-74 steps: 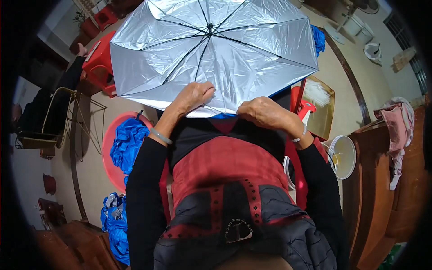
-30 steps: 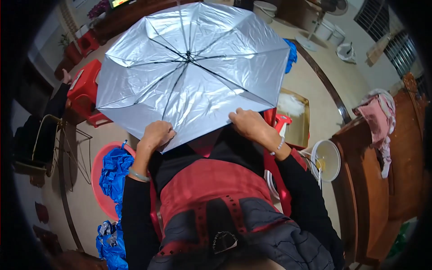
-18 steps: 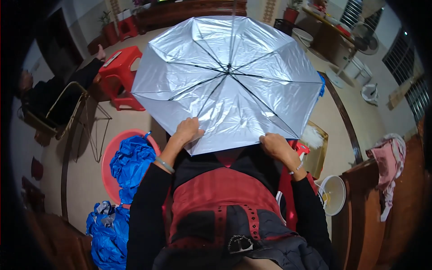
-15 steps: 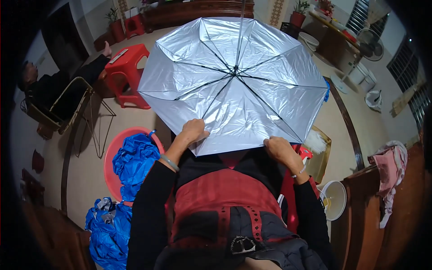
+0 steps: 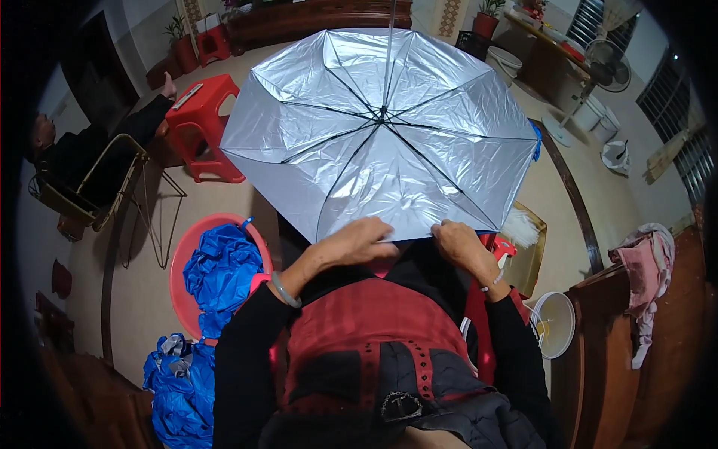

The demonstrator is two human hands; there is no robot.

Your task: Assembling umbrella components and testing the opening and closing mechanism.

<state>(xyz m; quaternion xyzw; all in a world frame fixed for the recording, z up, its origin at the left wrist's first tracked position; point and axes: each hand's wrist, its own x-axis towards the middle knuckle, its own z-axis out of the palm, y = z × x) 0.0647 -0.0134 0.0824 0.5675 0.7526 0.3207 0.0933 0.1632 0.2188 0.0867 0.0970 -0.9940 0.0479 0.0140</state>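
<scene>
The open silver-lined fabric umbrella [image 5: 385, 127] has swung to frame centre — canopy now turned — its near rim pinched by the left hand [image 5: 357, 243] and right hand [image 5: 458, 245] (both grips closed on fabric).

Floor [image 5: 149, 292] pale tan, smooth. Red plastic stool [image 5: 203, 123] on it, smaller red stool [image 5: 213, 43] farther back by wall. Long dark wood cabinet [image 5: 318, 16] along far wall, potted plant [image 5: 179, 34] near it. Person sits in folding chair [image 5: 93, 191] at left. Round red tub [image 5: 187, 273] full of blue cloth [image 5: 222, 273]. Standing fan [image 5: 602, 71] at right, window with bars [image 5: 677, 101] behind it. White bucket [image 5: 553, 325] beside brown wooden table [image 5: 636, 352]; pink cloth [image 5: 649, 262] hangs over table edge.
</scene>
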